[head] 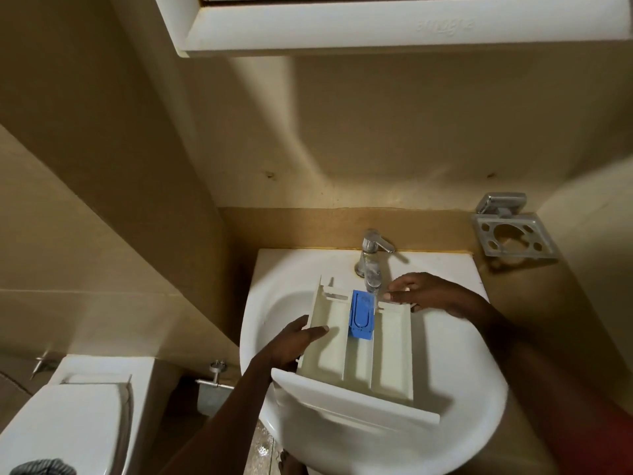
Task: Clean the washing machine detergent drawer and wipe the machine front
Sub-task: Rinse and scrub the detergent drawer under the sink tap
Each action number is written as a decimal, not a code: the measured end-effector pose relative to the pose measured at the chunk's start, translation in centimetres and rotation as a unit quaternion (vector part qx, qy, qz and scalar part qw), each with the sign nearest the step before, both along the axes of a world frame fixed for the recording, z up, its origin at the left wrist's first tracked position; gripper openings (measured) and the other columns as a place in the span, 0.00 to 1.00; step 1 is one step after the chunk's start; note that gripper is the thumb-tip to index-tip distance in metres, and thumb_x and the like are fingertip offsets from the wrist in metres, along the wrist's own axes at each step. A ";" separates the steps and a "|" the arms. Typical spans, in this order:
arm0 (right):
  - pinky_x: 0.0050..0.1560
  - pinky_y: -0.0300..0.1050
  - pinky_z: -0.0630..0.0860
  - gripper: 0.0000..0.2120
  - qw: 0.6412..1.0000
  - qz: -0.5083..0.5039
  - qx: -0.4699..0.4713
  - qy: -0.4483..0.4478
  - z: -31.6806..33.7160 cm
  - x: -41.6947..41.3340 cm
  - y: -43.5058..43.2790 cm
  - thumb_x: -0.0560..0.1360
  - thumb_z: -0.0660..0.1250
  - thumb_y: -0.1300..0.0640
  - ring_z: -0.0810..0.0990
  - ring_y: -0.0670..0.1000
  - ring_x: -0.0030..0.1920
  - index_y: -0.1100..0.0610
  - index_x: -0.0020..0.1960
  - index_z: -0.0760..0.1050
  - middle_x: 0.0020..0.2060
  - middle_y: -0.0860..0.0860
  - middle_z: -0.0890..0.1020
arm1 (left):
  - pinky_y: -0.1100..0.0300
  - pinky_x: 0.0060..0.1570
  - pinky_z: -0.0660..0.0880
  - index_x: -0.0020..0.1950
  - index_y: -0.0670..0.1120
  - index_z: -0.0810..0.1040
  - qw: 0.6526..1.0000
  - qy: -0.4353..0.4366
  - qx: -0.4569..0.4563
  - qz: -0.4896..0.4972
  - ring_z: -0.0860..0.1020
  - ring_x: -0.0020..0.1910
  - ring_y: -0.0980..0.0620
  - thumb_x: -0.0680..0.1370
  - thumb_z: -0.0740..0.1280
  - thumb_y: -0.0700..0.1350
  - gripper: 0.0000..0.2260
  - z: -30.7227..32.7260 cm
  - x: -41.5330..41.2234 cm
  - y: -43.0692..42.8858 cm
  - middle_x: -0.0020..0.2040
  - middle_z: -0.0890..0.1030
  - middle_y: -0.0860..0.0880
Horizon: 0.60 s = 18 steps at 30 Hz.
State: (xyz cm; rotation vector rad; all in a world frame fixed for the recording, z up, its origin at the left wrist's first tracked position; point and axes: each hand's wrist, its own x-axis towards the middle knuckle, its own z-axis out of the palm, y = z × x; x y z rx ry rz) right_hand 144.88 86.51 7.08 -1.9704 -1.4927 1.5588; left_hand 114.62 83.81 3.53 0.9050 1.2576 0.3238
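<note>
Gripping drawer, left fingers hold its side, right fingers its back

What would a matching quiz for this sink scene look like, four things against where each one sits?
1. cream plastic detergent drawer
2. blue plastic insert
3. chrome tap
4. square metal holder

A. wall-mounted, right of the white ceramic sink
B. in the drawer's middle compartment
C. over the sink, held by left hand and right hand
D. at the sink's back rim

Pairs: 1-C, 2-B, 3-D, 4-A
</note>
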 end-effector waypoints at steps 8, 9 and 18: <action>0.50 0.46 0.80 0.18 0.992 -0.094 -0.007 0.082 -3.8 -2.6 -1.6 0.74 0.73 0.58 0.82 0.50 0.54 0.53 0.62 0.73 0.54 0.52 0.83 | 0.50 0.42 0.80 0.66 0.49 0.69 0.992 0.062 0.084 0.069 0.83 0.51 0.42 0.80 0.65 0.46 0.15 -0.9 0.8 -1.4 0.54 0.82 0.42; 0.48 0.44 0.80 0.19 0.992 -0.103 0.005 0.071 -4.3 -3.0 -1.6 0.73 0.72 0.58 0.82 0.50 0.54 0.53 0.63 0.73 0.54 0.51 0.83 | 0.51 0.38 0.78 0.65 0.51 0.68 0.989 0.079 0.103 0.076 0.83 0.50 0.41 0.80 0.65 0.47 0.15 -0.9 0.9 -1.6 0.52 0.82 0.42; 0.49 0.46 0.78 0.19 0.993 -0.110 0.044 -0.018 -6.7 -6.3 -2.8 0.67 0.75 0.58 0.80 0.49 0.47 0.50 0.55 0.74 0.44 0.47 0.81 | 0.48 0.55 0.78 0.70 0.51 0.66 0.953 0.124 0.223 0.164 0.78 0.54 0.45 0.78 0.69 0.44 0.22 0.1 1.1 -1.4 0.55 0.78 0.48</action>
